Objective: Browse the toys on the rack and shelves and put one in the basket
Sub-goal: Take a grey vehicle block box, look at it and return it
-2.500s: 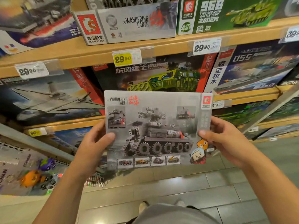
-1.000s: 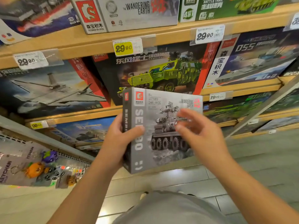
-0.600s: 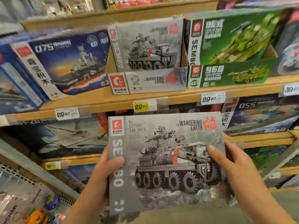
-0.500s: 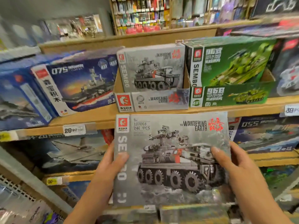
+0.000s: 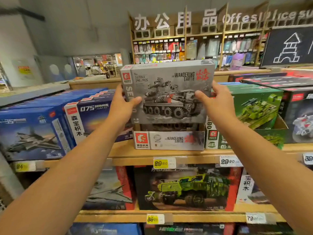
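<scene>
A grey Wandering Earth brick-set box with a wheeled armoured vehicle on its front is held upright at top-shelf height, directly above its open cardboard display tray. My left hand grips the box's left edge, thumb on the front. My right hand grips the right edge the same way. No basket is in view.
The wooden shelf carries blue 075 ship boxes on the left and green tank boxes on the right. Below sit a green truck box and yellow price tags. A stationery wall stands behind.
I turned the box from its back to its front and lifted it from waist height up to the top shelf, over its display tray. The view tilted upward with it.
</scene>
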